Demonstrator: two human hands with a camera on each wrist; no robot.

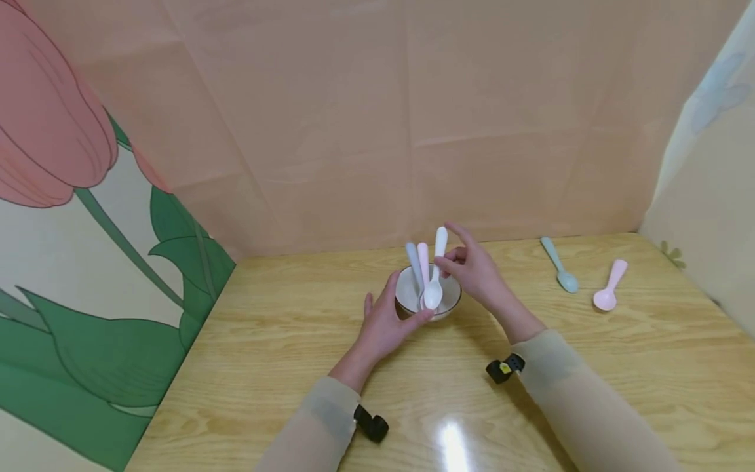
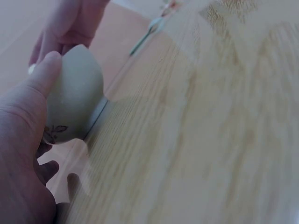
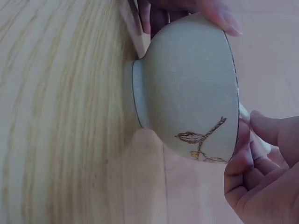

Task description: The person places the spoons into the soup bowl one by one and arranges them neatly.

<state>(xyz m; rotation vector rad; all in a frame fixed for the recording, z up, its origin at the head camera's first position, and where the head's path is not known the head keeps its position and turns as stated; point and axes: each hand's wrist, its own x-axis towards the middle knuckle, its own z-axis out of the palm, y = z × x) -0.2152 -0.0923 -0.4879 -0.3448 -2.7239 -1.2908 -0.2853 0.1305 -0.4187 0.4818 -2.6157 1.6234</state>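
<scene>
A white bowl (image 1: pixel 407 295) with a dark rim stands on the table, a brown twig pattern on its outside (image 3: pixel 187 84). My left hand (image 1: pixel 383 328) grips it from the left, thumb near the front rim. In the bowl, a blue-grey spoon (image 1: pixel 414 261) and a pink spoon (image 1: pixel 423 259) lean with their handles up. My right hand (image 1: pixel 480 278) pinches a white spoon (image 1: pixel 433 294) by its handle, scoop end down over the bowl. Whether that scoop touches the bowl, I cannot tell. The right wrist view shows the bowl hiding most of the white spoon.
To the right on the wooden table (image 1: pixel 283 367) lie a teal spoon (image 1: pixel 560 269) and another pink spoon (image 1: pixel 610 285). A plain pinkish sheet (image 1: pixel 330 131) hangs behind the table, and a tulip-patterned sheet (image 1: pixel 106 314) covers the left side.
</scene>
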